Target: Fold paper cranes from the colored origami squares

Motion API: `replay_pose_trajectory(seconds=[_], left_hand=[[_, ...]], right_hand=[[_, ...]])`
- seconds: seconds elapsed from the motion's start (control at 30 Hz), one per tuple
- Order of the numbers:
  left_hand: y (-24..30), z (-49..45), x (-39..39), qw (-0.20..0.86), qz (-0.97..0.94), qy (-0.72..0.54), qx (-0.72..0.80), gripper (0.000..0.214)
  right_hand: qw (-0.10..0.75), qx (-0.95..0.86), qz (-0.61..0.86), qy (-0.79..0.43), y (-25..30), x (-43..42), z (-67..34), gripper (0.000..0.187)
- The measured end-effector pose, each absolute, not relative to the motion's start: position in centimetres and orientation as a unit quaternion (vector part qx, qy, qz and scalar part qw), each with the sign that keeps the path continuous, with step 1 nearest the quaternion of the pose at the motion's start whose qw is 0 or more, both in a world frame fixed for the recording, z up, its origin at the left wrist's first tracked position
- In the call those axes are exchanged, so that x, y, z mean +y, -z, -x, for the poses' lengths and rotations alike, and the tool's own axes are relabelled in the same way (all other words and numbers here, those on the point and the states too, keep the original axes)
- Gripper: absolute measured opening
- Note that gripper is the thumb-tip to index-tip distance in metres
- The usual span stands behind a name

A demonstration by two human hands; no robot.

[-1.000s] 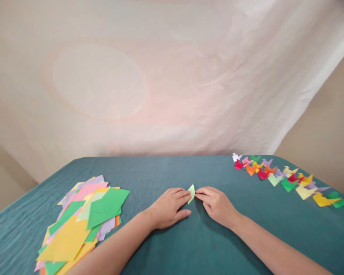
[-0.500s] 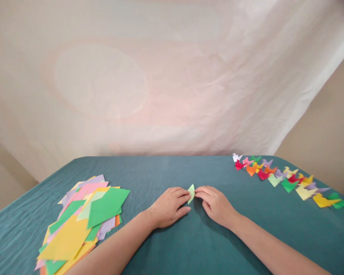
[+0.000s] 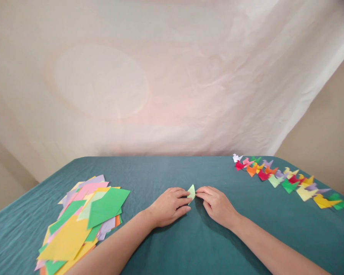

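Lower left of the frame: a loose pile of coloured paper sheets point(image 3: 64, 238), yellow, green, pink and lilac, overlapping on a tabletop point(image 3: 163, 168) covered in teal cloth; the left forearm point(image 3: 117, 238) crosses in front of the pile's lower right edge, and a backward drag of that arm could well scatter the sheets.

Lower centre: the left hand point(image 3: 169, 207) lies low and spread, thumb apart, fingertips resting on a small folded pale green paper point(image 3: 192, 190); the paper stands between the two hands, its pointed top showing above the fingers, its lower part partly covered; if those fingertips pressed too lightly, the paper could skid or turn on the cloth, and a crease would likely run crooked; the soft cloth may also give a blunter fold.

Just right of it: the right hand point(image 3: 216, 205) is narrow, fingers gathered, tips at the paper's right edge; I cannot tell whether they pinch it or only touch; a hard pull there might tear so small a piece.

Right side: folded paper birds point(image 3: 275, 180) in many colours stand in a slanting band; a wide sweep of the right arm could topple the nearest.
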State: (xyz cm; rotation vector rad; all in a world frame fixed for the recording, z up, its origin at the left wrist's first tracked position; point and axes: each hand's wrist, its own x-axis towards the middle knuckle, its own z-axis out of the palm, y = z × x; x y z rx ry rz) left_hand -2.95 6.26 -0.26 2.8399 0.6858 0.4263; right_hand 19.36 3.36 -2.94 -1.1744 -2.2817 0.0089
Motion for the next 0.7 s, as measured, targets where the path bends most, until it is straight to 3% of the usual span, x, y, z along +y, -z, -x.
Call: replay_pose_trajectory(seconds=[0.7], left_hand=[[0.53,2.91,6.18,0.057,-0.963,-0.156,0.214,0.031]], right_hand=[[0.288,-0.864,0.412,-0.012,2.96,3.43,-18.97,0.047]])
